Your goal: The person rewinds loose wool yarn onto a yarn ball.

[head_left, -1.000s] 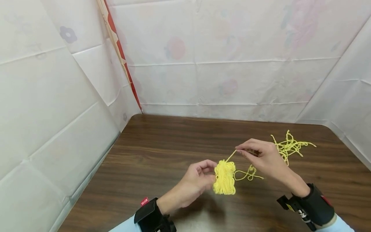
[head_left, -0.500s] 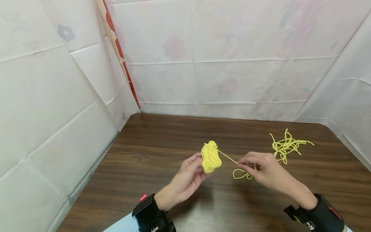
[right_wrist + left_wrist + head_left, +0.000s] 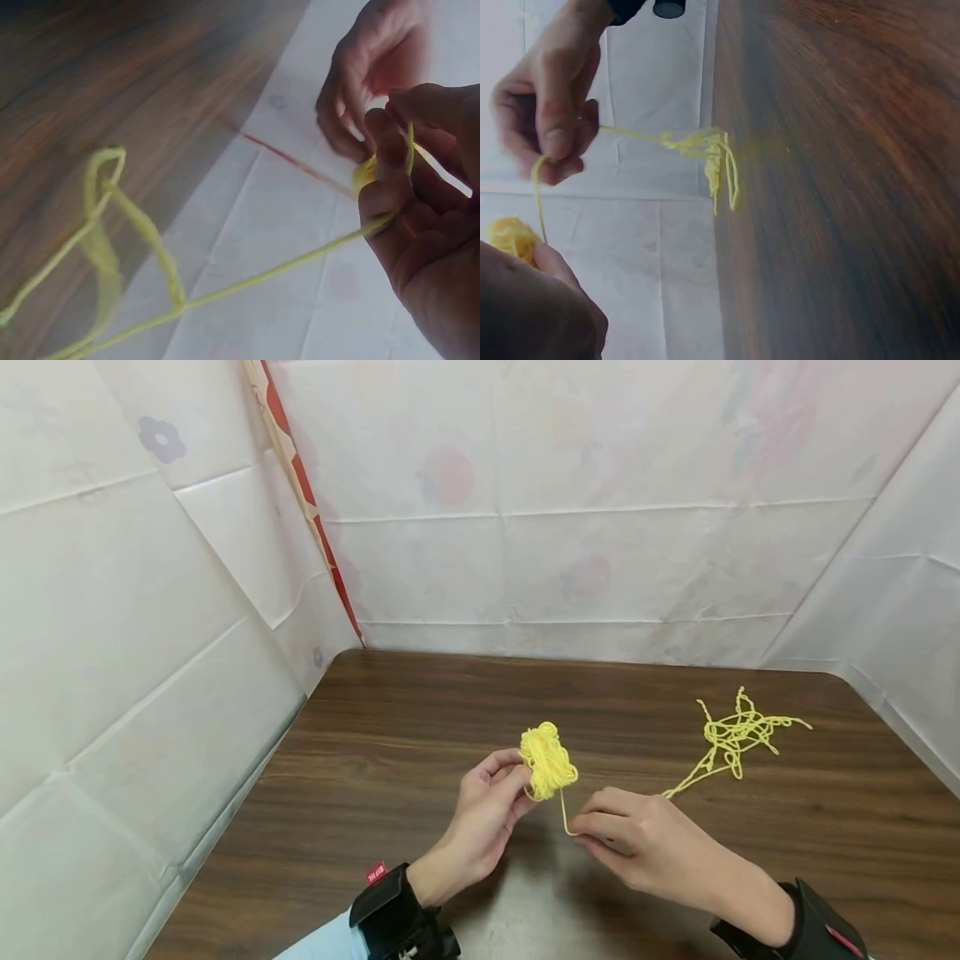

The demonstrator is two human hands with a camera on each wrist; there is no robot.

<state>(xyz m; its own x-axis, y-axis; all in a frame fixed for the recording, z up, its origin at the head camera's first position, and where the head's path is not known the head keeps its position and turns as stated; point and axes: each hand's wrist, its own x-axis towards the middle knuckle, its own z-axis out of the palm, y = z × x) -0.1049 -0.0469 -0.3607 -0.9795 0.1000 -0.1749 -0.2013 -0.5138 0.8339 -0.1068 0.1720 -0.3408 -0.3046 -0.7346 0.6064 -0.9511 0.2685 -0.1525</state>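
A wound bundle of yellow yarn (image 3: 549, 762) is held up over the table by my left hand (image 3: 483, 814), thumb and fingers gripping its left side. Lower and to the right, my right hand (image 3: 645, 843) pinches the yarn strand (image 3: 564, 814) that hangs from the bundle. In the left wrist view the same strand (image 3: 538, 187) bends between the right hand's thumb and fingers. Past that hand the yarn runs on to a loose tangle (image 3: 738, 731) at the table's right. Only part of the bundle (image 3: 364, 176) shows behind the fingers in the right wrist view.
The dark wood-grain table (image 3: 405, 718) stands against a white patterned sheet (image 3: 615, 560) at the back. White sheeting (image 3: 150, 677) also rises along the left, with a red-edged strip (image 3: 300, 485) near the corner.
The bundle first went up and left in my left hand, then turned slightly. My right hand has come down and leftward with the strand, now below the bundle, and yarn stretches from the tangle.
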